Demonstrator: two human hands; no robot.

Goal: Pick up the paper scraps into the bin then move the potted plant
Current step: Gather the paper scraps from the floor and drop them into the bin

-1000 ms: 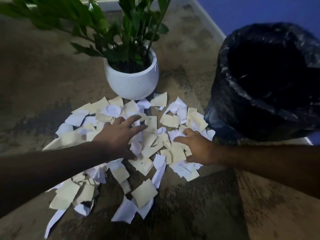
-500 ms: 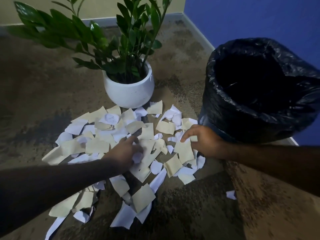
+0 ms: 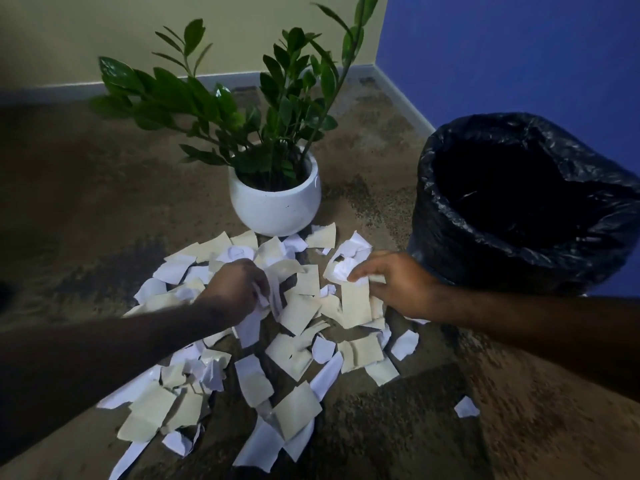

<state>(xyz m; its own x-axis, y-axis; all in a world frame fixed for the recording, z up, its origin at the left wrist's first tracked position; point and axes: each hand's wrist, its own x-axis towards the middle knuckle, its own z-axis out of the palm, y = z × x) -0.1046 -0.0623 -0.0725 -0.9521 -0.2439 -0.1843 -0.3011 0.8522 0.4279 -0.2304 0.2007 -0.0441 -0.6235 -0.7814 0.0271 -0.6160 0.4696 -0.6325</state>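
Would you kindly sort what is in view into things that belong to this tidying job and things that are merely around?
Belonging to the job:
paper scraps
bin
potted plant
left hand
right hand

Merely around:
carpet
skirting board
blue wall

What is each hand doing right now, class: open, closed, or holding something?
Left hand: fingers curled, gripping paper scraps from the pile.
Right hand: pinching crumpled white scraps beside the bin.
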